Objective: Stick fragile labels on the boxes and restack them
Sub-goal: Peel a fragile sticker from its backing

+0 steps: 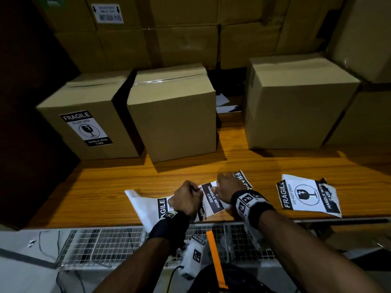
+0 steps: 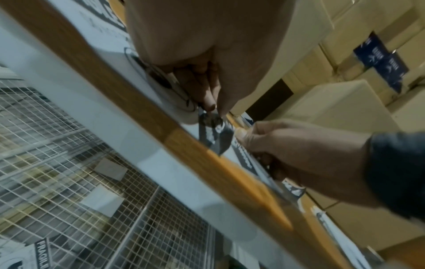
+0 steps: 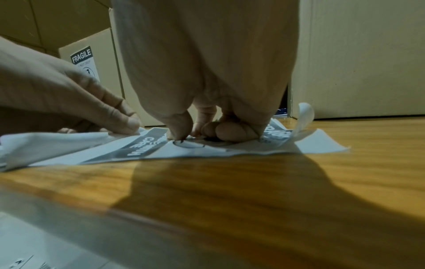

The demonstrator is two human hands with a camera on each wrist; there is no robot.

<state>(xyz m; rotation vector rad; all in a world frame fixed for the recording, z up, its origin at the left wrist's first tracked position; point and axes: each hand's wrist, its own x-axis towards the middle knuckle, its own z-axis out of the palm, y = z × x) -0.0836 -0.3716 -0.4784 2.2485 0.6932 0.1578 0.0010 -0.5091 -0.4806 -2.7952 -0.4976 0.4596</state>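
Three cardboard boxes stand on the wooden table [image 1: 105,187]. The left box [image 1: 101,98] carries a fragile label [image 1: 86,129]; the middle box [image 1: 173,115] and the right box [image 1: 296,106] show plain fronts. At the table's front edge a fragile label sheet [image 1: 211,197] lies flat between my hands. My left hand [image 1: 197,188] pinches its white left edge [image 3: 128,130]. My right hand [image 1: 214,189] has curled fingers and pinches the sheet near its middle [image 3: 190,133]. A corner of the sheet curls up on the right [image 3: 306,112].
Another fragile label sheet [image 1: 306,195] lies on the table to the right, and one more [image 1: 148,206] lies under my left wrist. Stacked cartons [image 1: 190,39] fill the back. A wire mesh shelf [image 1: 105,244] with label scraps sits below the table edge.
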